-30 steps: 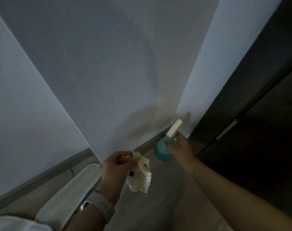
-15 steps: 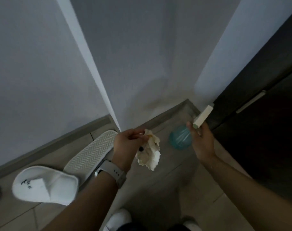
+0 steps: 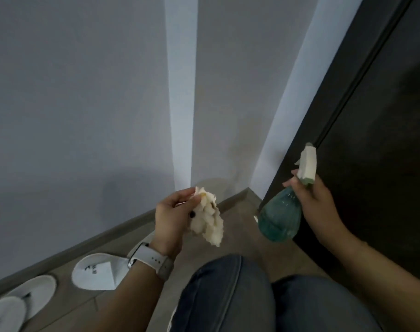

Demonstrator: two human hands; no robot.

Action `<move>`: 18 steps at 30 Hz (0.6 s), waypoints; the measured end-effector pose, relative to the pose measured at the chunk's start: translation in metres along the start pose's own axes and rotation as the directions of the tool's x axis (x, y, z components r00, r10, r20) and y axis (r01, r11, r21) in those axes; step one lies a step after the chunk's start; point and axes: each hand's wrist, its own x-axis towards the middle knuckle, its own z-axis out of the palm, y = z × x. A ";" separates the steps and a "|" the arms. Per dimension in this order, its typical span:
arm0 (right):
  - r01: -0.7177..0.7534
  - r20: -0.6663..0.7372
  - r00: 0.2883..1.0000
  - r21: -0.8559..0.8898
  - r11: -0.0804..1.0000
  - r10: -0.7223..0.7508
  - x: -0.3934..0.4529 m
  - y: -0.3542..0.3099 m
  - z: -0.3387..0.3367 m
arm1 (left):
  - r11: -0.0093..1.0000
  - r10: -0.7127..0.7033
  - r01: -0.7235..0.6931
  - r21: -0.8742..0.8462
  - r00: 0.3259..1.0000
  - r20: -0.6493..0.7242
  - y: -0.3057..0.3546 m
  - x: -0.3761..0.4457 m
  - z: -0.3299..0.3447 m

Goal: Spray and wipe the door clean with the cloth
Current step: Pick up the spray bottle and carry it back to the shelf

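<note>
A: Nearest, our left hand (image 3: 173,216) pinches the crumpled cloth (image 3: 207,219); at three o'clock our right hand (image 3: 316,200) grips the spray bottle (image 3: 279,216), lifted off the floor since.

B: Farther, twelve o'clock, the white door (image 3: 228,92) stands untouched. We judge spraying comes next.

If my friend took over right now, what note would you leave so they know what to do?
Left hand grips the crumpled cloth, held in the air, not touching anything.
Right hand holds the teal spray bottle by its neck, off the floor.
The dark door is on the right, beside the bottle.
Done: cannot tell whether any part is wiped.
Left: spray the door, then wipe it with the cloth.
</note>
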 end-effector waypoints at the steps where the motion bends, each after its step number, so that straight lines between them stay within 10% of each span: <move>1: 0.029 -0.001 1.000 -0.004 1.000 -0.029 -0.006 -0.017 0.000 | 1.000 0.022 -0.022 -0.020 1.000 -0.007 0.011 -0.009 -0.005; 9: 0.074 0.087 0.993 0.017 0.997 -0.075 -0.032 -0.071 0.023 | 0.985 0.058 -0.076 -0.156 0.991 -0.118 0.066 -0.031 -0.020; 18: -0.081 0.420 0.887 -0.262 0.962 0.189 0.044 0.017 0.120 | 0.994 -0.032 -0.005 -0.112 0.945 -0.324 0.026 0.077 -0.047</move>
